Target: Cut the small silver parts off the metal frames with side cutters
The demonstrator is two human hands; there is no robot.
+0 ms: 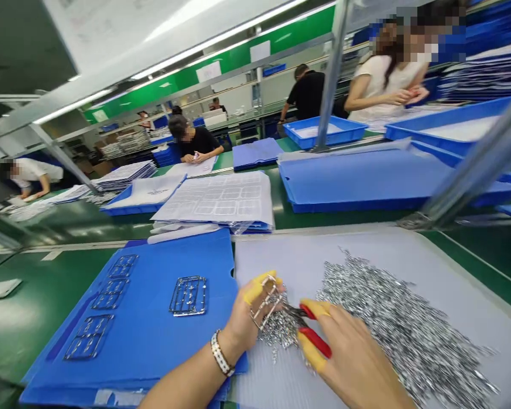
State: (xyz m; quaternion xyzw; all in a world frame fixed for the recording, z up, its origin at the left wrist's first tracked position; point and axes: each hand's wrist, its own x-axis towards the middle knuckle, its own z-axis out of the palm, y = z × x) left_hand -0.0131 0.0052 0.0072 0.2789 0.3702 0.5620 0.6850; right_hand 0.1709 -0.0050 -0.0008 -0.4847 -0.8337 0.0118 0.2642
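Note:
My left hand (247, 318), with yellow covers on its fingers and a bracelet at the wrist, holds up a small shiny frame of parts (264, 304). In my right hand (344, 346), also with yellow finger covers, is a pair of red-handled cutting pliers (313, 335). The jaws reach to the right edge of the held frame; whether they touch it I cannot tell. Beneath lies a small heap of silvery pieces (281, 332). More chrome-like frames (189, 295) rest on the blue sheet (153, 352) to the left.
A large pile of silvery pieces (392, 307) spreads over the white sheet (276, 244) at right. Behind stand a paper-covered stack (221, 199) and a blue tray (357, 176). A slanting metal post (464, 170) rises at right. Several people work at benches beyond.

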